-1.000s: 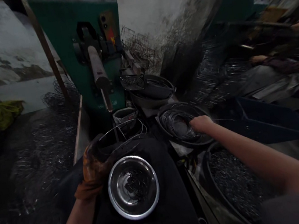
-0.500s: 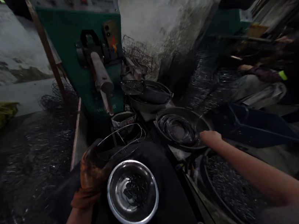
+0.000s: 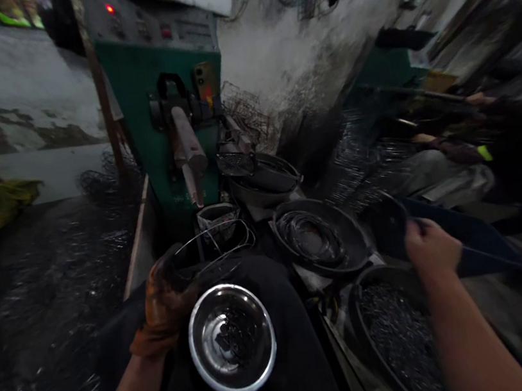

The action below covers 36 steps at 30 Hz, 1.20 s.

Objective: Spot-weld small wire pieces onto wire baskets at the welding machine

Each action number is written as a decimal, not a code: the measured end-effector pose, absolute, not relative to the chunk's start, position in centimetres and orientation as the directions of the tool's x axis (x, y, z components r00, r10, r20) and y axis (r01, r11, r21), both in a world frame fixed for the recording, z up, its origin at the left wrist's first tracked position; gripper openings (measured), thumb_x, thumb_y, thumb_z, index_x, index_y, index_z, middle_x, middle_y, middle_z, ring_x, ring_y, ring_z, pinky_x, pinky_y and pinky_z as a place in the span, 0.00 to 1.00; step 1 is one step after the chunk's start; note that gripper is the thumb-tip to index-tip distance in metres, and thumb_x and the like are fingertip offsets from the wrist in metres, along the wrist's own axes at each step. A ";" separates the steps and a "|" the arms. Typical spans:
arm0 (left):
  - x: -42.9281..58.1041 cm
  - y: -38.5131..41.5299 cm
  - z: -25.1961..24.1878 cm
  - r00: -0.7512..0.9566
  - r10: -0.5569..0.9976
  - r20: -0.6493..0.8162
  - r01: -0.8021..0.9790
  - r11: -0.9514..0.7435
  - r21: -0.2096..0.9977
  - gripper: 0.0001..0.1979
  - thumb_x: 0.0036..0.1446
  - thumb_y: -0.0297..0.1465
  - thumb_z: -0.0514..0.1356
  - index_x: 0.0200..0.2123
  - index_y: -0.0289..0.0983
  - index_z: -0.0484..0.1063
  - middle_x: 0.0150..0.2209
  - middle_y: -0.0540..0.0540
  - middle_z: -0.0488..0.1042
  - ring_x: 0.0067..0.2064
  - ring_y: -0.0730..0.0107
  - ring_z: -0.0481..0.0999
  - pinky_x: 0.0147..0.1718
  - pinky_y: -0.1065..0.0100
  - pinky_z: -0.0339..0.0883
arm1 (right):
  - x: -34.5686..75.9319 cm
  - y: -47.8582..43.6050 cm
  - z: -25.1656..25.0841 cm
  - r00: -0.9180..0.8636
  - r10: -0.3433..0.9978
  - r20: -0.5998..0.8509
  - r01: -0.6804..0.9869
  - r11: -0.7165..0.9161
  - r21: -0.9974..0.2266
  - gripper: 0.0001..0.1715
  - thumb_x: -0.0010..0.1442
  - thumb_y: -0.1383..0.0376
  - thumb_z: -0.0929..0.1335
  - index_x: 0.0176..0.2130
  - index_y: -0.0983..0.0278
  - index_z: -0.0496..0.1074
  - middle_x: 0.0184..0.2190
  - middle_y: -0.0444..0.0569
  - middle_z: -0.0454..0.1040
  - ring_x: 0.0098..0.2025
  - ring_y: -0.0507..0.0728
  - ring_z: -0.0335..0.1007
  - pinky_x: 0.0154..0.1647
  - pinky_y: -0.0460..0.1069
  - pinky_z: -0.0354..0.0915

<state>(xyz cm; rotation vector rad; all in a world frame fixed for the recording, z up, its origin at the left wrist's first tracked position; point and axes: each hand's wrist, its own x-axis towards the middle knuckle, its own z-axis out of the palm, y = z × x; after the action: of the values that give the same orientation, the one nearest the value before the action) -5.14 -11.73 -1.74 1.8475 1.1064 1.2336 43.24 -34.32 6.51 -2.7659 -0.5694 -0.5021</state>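
Observation:
My left hand (image 3: 167, 299), in a stained orange-brown glove, is closed on several bent loops of thin wire (image 3: 216, 244), which stick out to the right. Close beside it, a shiny metal bowl (image 3: 195, 360) rests on my dark-clothed lap, with small dark bent pieces (image 3: 237, 336) at its bottom. My bare right hand (image 3: 432, 249) is out to the right, fingers curled closed. A thin dark curved edge runs up from its fingers; what it grips is too dark to make out. Below that hand stands a tub (image 3: 358, 318) full of small dark metal pieces.
Ahead stands a green machine (image 3: 128, 78) with a thick projecting arm (image 3: 190, 144). A round pan (image 3: 351, 231) holds coiled wire (image 3: 308, 237). Further back is another dark basin (image 3: 260, 189). A blue scoop-like tray (image 3: 480, 236) lies right, near another person's sleeve (image 3: 458, 145).
My right hand has moved right, away from the rim of the coiled-wire pan. My left hand still holds the wire by the bowl. The view has tilted up slightly.

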 end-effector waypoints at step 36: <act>-6.3 -11.4 -1.4 0.418 0.587 0.694 0.283 -0.810 0.514 0.34 0.52 0.36 0.68 0.62 0.36 0.68 0.57 0.37 0.75 0.58 0.51 0.75 0.58 0.52 0.72 | 19.8 -18.9 3.7 -0.121 0.850 0.512 0.879 0.332 -0.343 0.13 0.68 0.61 0.62 0.41 0.60 0.74 0.51 0.57 0.79 0.50 0.70 0.72 0.45 0.66 0.68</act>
<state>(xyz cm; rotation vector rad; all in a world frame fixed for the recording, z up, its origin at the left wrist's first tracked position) -6.34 -11.41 -1.39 2.3596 0.7514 1.3454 19.81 -18.92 3.70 -1.5140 -1.9616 -0.0575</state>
